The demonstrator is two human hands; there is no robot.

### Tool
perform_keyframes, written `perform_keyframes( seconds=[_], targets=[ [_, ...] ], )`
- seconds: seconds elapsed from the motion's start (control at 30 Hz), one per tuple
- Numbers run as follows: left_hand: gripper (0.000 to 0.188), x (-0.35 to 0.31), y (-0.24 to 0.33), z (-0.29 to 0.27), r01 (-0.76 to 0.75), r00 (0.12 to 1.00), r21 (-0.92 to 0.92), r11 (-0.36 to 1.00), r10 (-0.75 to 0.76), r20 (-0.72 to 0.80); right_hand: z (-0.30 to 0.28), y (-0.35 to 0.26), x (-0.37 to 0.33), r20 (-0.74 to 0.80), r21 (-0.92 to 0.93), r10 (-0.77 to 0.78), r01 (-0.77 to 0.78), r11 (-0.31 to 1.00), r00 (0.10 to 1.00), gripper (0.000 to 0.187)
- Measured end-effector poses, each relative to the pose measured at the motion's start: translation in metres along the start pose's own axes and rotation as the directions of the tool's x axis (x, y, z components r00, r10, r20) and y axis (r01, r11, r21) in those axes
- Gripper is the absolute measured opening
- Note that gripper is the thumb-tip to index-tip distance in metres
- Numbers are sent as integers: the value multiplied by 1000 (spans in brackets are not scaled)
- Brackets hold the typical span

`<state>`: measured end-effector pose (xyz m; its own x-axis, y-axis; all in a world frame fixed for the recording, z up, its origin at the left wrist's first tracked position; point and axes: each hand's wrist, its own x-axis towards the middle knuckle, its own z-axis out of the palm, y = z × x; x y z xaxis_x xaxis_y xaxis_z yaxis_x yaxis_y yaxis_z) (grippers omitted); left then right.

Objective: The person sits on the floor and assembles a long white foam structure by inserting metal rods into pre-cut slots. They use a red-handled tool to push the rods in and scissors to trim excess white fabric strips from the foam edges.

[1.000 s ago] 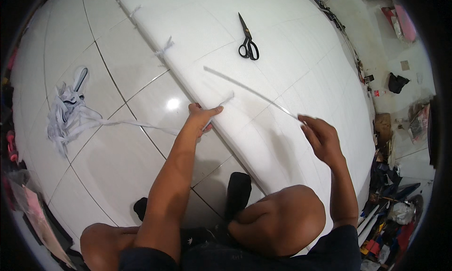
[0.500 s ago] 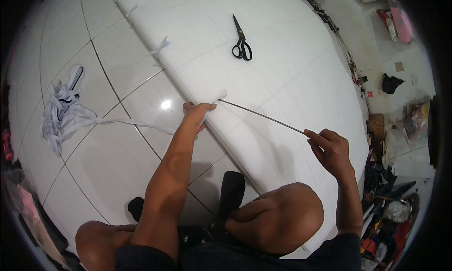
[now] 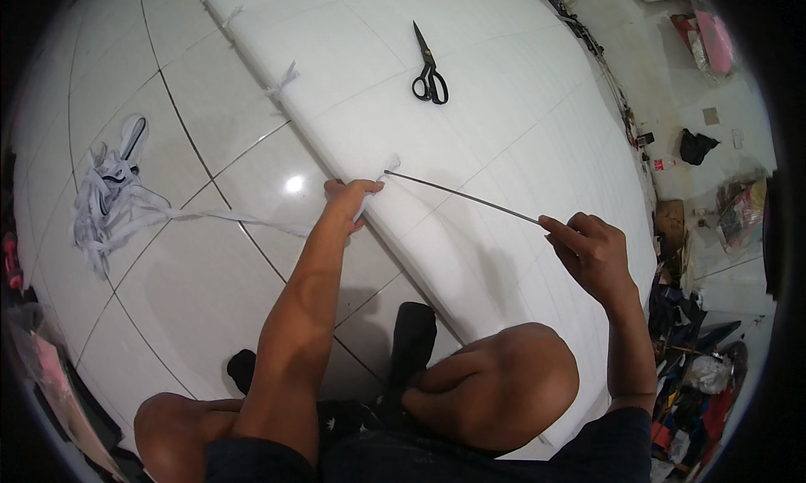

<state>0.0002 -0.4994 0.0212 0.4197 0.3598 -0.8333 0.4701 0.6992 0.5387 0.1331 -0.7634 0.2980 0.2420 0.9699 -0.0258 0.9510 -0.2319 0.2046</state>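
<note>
My left hand (image 3: 353,200) pinches a white fabric strip (image 3: 367,204) at the near left edge of a thick white padded sheet (image 3: 504,80). Its thumb lies on top, and some fingers are hidden under the edge. A short end of the strip stands up from the sheet just beyond the thumb. Between the fingertips of my right hand (image 3: 594,254) is one end of a long thin dark metal rod (image 3: 466,196). The rod slants across the sheet, and its far tip meets the strip beside my left thumb.
Black-handled scissors (image 3: 430,81) lie on the sheet, farther off. On the tiled floor (image 3: 193,307) at left sits a tangled heap of white strips (image 3: 113,202), with one tail running to my left hand. Strip tufts (image 3: 287,77) mark the sheet's edge. Clutter (image 3: 701,382) lines the right.
My right hand has risen slightly away from me, and the rod has shifted with it. The rod's tip stays by the strip. My left hand has barely moved.
</note>
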Motion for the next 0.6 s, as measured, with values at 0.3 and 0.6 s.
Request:
perform_keyframes(
  seconds=[0.3,0.6],
  targets=[
    [100,9,-2,-1,8,1000,-13,1000,-8,-18,-10,0,5,14,-59,-26,27,998,1000,33],
    [93,22,-7,0,11,1000,-29,1000,-11,5,-6,-1,11,-13,-40,-54,54,998,998,33]
  ],
)
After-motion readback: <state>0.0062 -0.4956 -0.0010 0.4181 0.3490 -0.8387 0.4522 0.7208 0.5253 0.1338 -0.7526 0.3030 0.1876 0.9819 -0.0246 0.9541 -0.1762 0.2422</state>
